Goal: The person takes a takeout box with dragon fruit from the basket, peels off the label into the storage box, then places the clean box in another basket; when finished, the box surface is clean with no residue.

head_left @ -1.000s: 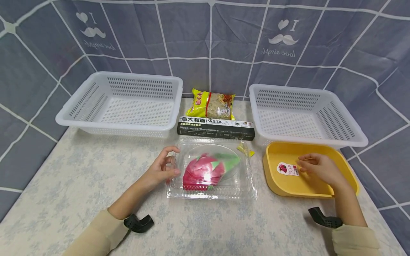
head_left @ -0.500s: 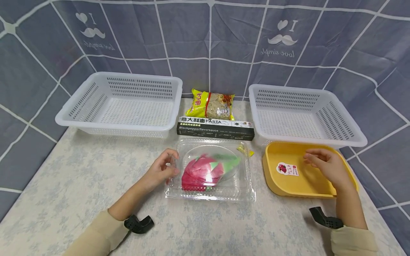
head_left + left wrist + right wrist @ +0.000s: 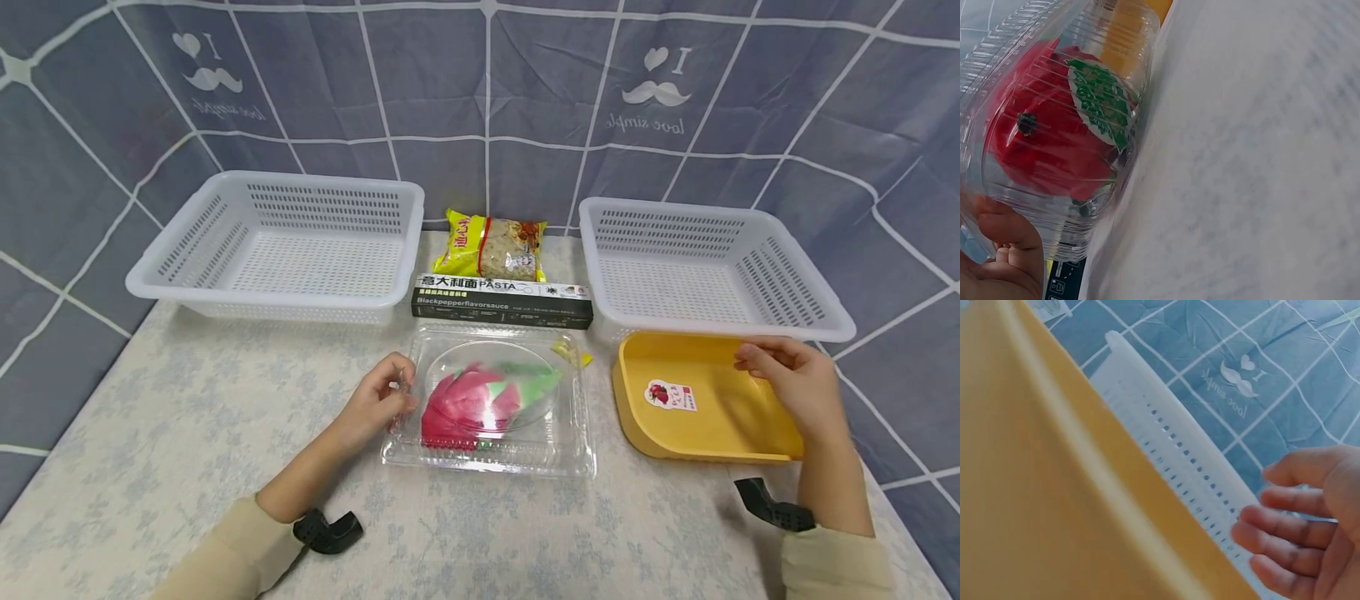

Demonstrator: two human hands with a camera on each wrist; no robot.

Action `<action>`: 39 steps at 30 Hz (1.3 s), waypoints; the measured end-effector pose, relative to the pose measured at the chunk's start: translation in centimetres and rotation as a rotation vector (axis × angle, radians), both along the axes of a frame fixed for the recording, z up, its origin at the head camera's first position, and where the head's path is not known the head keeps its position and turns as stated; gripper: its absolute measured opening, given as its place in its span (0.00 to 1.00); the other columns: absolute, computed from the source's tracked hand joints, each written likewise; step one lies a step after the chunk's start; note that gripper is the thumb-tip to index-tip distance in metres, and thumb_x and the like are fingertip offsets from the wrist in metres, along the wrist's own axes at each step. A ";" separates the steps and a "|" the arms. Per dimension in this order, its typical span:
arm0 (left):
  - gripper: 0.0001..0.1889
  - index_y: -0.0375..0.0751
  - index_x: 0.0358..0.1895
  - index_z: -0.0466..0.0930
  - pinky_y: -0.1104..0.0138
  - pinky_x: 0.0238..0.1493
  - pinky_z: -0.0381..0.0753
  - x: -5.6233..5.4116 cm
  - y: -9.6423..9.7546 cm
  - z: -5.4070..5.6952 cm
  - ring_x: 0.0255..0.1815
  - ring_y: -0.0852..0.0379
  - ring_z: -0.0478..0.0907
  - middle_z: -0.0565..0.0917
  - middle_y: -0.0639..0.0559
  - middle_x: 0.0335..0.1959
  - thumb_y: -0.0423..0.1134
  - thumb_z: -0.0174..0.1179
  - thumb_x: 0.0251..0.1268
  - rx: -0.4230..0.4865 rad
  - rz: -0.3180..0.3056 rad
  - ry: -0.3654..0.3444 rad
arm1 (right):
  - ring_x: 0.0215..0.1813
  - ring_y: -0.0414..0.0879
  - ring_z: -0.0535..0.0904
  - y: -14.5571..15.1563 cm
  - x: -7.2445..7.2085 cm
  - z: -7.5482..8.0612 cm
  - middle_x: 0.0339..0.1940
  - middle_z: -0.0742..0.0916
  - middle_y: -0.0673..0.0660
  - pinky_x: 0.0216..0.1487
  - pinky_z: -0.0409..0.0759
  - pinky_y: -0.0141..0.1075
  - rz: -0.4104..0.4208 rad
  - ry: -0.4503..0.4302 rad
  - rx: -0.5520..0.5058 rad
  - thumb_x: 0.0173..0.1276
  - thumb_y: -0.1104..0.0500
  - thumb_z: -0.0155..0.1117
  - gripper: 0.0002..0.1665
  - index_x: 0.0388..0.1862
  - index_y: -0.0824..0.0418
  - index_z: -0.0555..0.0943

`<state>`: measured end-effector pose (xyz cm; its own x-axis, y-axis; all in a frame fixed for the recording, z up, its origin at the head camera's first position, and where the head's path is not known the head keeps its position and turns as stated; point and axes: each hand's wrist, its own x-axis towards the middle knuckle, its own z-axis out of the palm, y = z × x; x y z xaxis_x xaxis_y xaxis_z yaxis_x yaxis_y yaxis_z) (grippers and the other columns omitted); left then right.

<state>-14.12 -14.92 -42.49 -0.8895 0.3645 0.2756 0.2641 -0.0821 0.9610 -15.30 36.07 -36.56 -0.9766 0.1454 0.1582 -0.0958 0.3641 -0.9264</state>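
Observation:
A clear plastic clamshell box [image 3: 525, 450] with a pink dragon fruit [image 3: 472, 404] inside lies on the table's middle. My left hand [image 3: 397, 387] holds its left edge, fingers curled at the rim. The left wrist view shows my left hand [image 3: 1004, 250] against the box [image 3: 1116, 75] and the fruit [image 3: 1041, 150] behind the plastic. My right hand [image 3: 765, 358] hovers over the far right corner of a yellow tray [image 3: 705, 417], fingers loosely spread and holding nothing. In the right wrist view my right hand [image 3: 1310, 525] is above the tray's rim [image 3: 1041, 487].
Two white perforated baskets stand at the back, one on the left [image 3: 277, 250] and one on the right [image 3: 705, 258]. Between them lie a black pasta box [image 3: 502, 302] and a yellow noodle packet [image 3: 495, 246]. A small yellow scrap [image 3: 572, 352] lies behind the clear box.
My right hand has moved right and away, from the tray's sticker to its far right corner. The clear box has shifted slightly toward me under my left hand.

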 end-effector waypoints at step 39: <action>0.15 0.45 0.35 0.66 0.78 0.19 0.63 -1.4 2.3 4.5 0.17 0.67 0.61 0.62 0.47 0.37 0.20 0.41 0.50 0.218 0.089 -0.068 | 0.17 0.41 0.83 0.4 -2.0 1.2 0.18 0.86 0.45 0.20 0.80 0.29 -0.508 -0.156 -0.504 0.55 0.58 0.78 0.25 0.39 0.55 0.68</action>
<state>-15.55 -12.58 -38.04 -0.9346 0.2224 0.2777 0.2149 -0.2690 0.9389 -17.35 36.47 -35.35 -0.7752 0.6047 -0.1826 0.1182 -0.1451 -0.9823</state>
